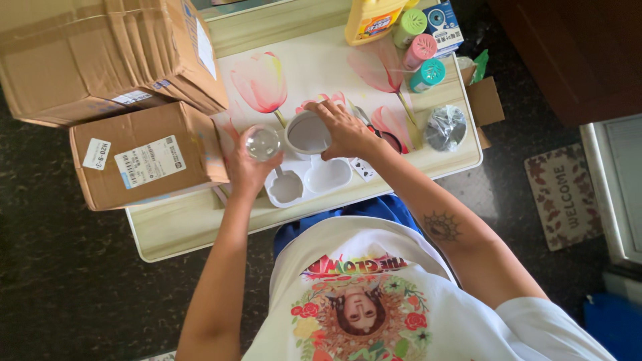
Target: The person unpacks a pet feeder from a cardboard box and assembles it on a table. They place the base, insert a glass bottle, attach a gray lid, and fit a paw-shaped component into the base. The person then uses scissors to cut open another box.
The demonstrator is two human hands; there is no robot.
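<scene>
Two things are in my hands near the middle of the frame: a small clear round glass piece (262, 142) and a white round container (308, 134). My left hand (249, 168) is wrapped around the glass piece from below, holding it up just above a white moulded tray (314, 180) with rounded wells. My right hand (344, 130) grips the container's right rim, fingers curled over the edge. I judge the glass piece to be light, stiff, slick and breakable, so a full wrap around its side looks safer than a pinch. The container seems light and rigid, and its rim is the natural hold. Both sit over a tulip-printed mat (321, 67) on a pale wooden table (180, 227). Upper left, two cardboard boxes (114, 60) crowd the table's end. Upper right stand a yellow bottle (371, 20) and three capped jars (421, 50), with a shiny round disc (445, 127) below them.
</scene>
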